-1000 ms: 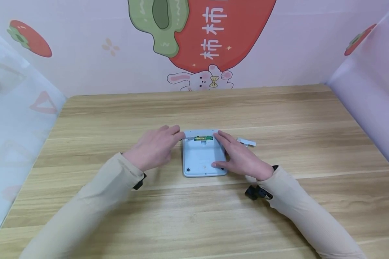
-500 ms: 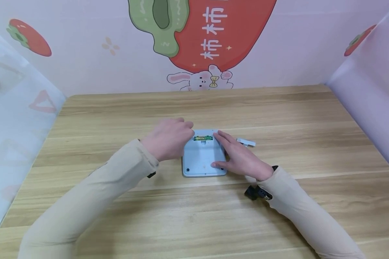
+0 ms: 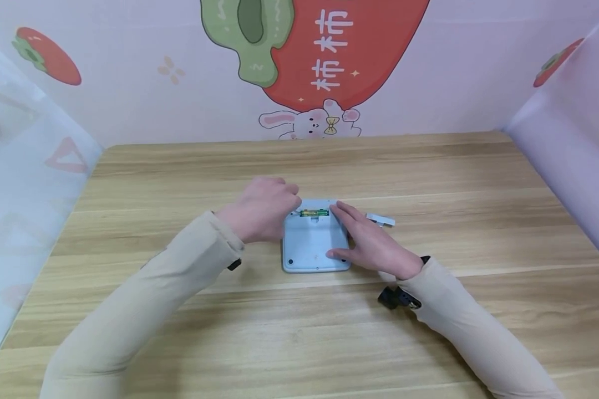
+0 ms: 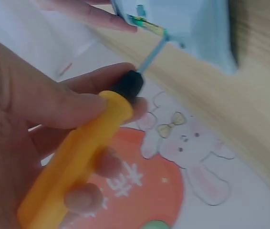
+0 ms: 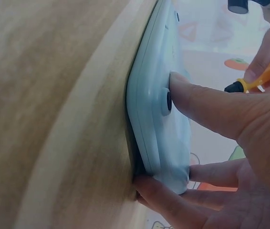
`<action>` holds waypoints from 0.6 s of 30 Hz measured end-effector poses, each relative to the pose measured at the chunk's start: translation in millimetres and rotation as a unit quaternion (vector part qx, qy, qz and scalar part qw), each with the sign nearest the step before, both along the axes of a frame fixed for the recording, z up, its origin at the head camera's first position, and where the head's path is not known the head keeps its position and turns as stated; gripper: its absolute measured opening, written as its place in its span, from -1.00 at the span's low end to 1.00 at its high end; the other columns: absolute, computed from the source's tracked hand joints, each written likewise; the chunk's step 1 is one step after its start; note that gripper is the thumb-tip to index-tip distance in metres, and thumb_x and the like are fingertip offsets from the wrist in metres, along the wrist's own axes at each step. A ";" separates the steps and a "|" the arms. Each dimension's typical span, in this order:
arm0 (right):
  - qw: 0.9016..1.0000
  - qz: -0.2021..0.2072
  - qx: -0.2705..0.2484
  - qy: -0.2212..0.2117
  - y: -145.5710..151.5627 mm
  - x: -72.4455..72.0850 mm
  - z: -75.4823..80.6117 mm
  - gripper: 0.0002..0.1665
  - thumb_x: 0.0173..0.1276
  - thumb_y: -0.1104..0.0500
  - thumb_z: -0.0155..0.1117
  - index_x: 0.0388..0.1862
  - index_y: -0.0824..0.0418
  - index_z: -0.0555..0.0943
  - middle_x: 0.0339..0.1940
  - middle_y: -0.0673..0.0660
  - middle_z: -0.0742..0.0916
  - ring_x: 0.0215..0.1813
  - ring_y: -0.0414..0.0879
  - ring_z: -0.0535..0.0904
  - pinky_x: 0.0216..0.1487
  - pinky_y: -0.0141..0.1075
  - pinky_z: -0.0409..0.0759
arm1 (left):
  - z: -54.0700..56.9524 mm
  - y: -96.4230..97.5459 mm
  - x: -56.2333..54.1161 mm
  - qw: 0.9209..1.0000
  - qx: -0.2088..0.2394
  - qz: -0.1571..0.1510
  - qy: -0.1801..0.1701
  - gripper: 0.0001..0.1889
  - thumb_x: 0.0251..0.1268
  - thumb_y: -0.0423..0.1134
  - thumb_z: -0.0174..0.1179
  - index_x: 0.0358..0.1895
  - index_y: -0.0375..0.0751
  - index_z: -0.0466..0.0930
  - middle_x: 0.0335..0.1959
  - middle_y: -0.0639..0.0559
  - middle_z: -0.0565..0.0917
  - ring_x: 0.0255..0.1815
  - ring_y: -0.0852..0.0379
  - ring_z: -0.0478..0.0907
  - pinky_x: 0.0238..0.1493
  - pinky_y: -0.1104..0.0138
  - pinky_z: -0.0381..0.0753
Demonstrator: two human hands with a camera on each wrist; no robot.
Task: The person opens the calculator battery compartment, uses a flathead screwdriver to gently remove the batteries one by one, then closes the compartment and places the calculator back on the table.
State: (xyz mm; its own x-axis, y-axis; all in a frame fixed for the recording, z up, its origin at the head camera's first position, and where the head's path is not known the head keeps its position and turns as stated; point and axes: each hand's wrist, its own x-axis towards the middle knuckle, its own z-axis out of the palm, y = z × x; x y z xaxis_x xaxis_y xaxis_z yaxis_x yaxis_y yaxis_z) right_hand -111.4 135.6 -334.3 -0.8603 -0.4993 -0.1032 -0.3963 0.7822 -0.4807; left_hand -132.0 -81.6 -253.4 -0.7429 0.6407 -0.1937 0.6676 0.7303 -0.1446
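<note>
A light-blue calculator (image 3: 313,241) lies back side up on the table, its battery slot uncovered. Inside the slot sits a green-and-gold battery (image 3: 314,213). My left hand (image 3: 267,209) grips a screwdriver (image 4: 80,148) by its yellow handle, thumb near the black collar. In the left wrist view the shaft's tip meets one end of the battery; the head view mostly hides the tool behind the hand. My right hand (image 3: 371,238) holds the calculator's right side. In the right wrist view the thumb (image 5: 197,98) lies on the back beside a round foot, with fingers around the edge.
The small light-blue battery cover (image 3: 380,219) lies on the wooden table (image 3: 299,332), just right of the calculator. Behind the table's far edge stands a printed backdrop (image 3: 130,105). Pale sheets flank both sides.
My left hand has moved right and slightly away from me, over the calculator's upper left corner, bringing the screwdriver with it. My right hand and the battery look unchanged.
</note>
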 end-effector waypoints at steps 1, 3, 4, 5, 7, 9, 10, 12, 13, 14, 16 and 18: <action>1.000 -0.001 0.000 0.000 -0.1 -0.1 0.1 0.07 0.13 0.00 0.48 0.49 0.31 0.14 0.52 0.31 0.18 0.46 0.20 0.22 0.36 0.04 0.31 | -1.9 -3.3 -0.1 1.000 0.012 0.002 -0.002 -0.67 0.03 -0.21 0.36 -0.07 -0.13 0.69 -0.23 -0.01 0.64 -0.25 0.04 0.51 -0.25 0.30 0.54; 1.000 -0.002 0.000 0.000 -0.3 -0.2 0.3 0.07 0.13 0.00 0.48 0.49 0.31 0.14 0.52 0.31 0.18 0.47 0.20 0.22 0.36 0.03 0.31 | -6.1 -10.4 0.1 0.999 0.040 0.006 -0.005 -0.67 0.01 -0.26 0.34 -0.07 -0.12 0.69 -0.25 0.01 0.63 -0.27 0.04 0.49 -0.28 0.30 0.53; 1.000 -0.001 0.000 0.001 -0.4 -0.3 0.3 0.07 0.13 0.00 0.47 0.49 0.31 0.14 0.52 0.31 0.18 0.47 0.20 0.22 0.36 0.03 0.31 | -8.9 -14.3 0.3 0.998 0.056 0.009 -0.008 -0.66 -0.01 -0.29 0.33 -0.06 -0.13 0.69 -0.26 0.02 0.62 -0.28 0.05 0.48 -0.30 0.31 0.52; 1.000 0.000 0.000 0.001 -0.5 -0.3 0.3 0.07 0.14 -0.01 0.47 0.49 0.31 0.14 0.52 0.31 0.18 0.47 0.20 0.22 0.36 0.03 0.31 | -11.7 -18.3 0.7 0.997 0.072 0.010 -0.008 -0.66 -0.03 -0.33 0.31 -0.07 -0.13 0.68 -0.27 0.02 0.62 -0.29 0.06 0.48 -0.32 0.31 0.51; 1.000 0.001 0.000 0.002 -0.5 -0.4 0.2 0.06 0.14 -0.01 0.47 0.48 0.32 0.14 0.52 0.31 0.18 0.47 0.20 0.22 0.37 0.03 0.31 | -17.8 -25.9 1.3 0.994 0.109 0.014 -0.008 -0.65 -0.04 -0.41 0.24 -0.09 -0.13 0.68 -0.28 0.03 0.62 -0.31 0.07 0.47 -0.37 0.32 0.48; 1.000 0.001 0.001 0.003 -0.3 -0.1 0.2 0.06 0.14 0.00 0.47 0.48 0.32 0.14 0.52 0.31 0.18 0.46 0.20 0.22 0.36 0.04 0.31 | -24.8 -33.3 2.0 0.989 0.146 0.016 -0.005 -0.63 -0.04 -0.47 0.16 -0.10 -0.13 0.68 -0.26 0.05 0.64 -0.30 0.09 0.49 -0.43 0.32 0.46; 1.000 0.001 0.001 0.004 -0.1 0.0 0.1 0.06 0.14 0.00 0.47 0.48 0.32 0.14 0.52 0.32 0.18 0.46 0.20 0.22 0.36 0.04 0.31 | -28.0 -36.6 2.6 0.987 0.162 0.016 -0.002 -0.62 -0.03 -0.50 0.13 -0.09 -0.13 0.68 -0.25 0.05 0.65 -0.29 0.09 0.50 -0.45 0.33 0.45; 1.000 0.000 0.001 0.004 0.3 0.3 0.0 0.06 0.14 0.00 0.47 0.48 0.33 0.15 0.52 0.32 0.18 0.46 0.21 0.22 0.36 0.04 0.30 | -33.9 -42.0 3.9 0.981 0.190 0.021 0.001 -0.61 0.02 -0.52 0.07 -0.09 -0.12 0.68 -0.22 0.06 0.67 -0.26 0.11 0.53 -0.49 0.34 0.43; 1.000 0.000 0.002 0.005 0.6 0.4 0.0 0.05 0.14 0.00 0.47 0.48 0.33 0.15 0.52 0.32 0.18 0.46 0.21 0.22 0.36 0.04 0.31 | -36.6 -43.9 4.7 0.980 0.200 0.025 0.001 -0.61 0.04 -0.52 0.05 -0.08 -0.12 0.67 -0.20 0.06 0.67 -0.26 0.11 0.53 -0.51 0.35 0.41; 1.000 0.001 0.002 0.005 0.8 0.6 0.0 0.05 0.14 0.00 0.47 0.48 0.33 0.14 0.52 0.32 0.18 0.46 0.21 0.22 0.36 0.04 0.31 | -38.7 -45.5 5.7 0.978 0.206 0.029 0.001 -0.61 0.06 -0.52 0.04 -0.07 -0.11 0.67 -0.19 0.07 0.67 -0.25 0.12 0.53 -0.54 0.36 0.39; 1.000 0.002 0.002 0.006 1.1 0.8 -0.1 0.05 0.15 0.00 0.46 0.48 0.33 0.14 0.52 0.32 0.18 0.46 0.21 0.22 0.36 0.05 0.31 | -41.5 -47.0 7.7 0.977 0.209 0.037 -0.002 -0.61 0.11 -0.51 0.04 -0.03 -0.10 0.66 -0.15 0.08 0.67 -0.24 0.13 0.54 -0.56 0.39 0.37; 1.000 0.003 0.002 0.007 1.2 0.8 -0.2 0.05 0.15 0.00 0.46 0.48 0.33 0.14 0.52 0.32 0.18 0.46 0.21 0.22 0.36 0.04 0.31 | -42.9 -47.3 9.8 0.978 0.205 0.042 -0.004 -0.59 0.12 -0.50 0.05 0.01 -0.10 0.64 -0.12 0.08 0.66 -0.23 0.14 0.54 -0.60 0.40 0.36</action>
State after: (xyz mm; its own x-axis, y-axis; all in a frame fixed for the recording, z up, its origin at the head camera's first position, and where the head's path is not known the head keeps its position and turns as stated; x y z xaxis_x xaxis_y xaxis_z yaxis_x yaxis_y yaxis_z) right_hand -110.5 136.8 -334.6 -0.8587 -0.5041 -0.0927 -0.4080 0.7818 -0.4715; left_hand -122.2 -128.9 -296.3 -0.7962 0.6020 0.0611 0.6022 0.7784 0.1773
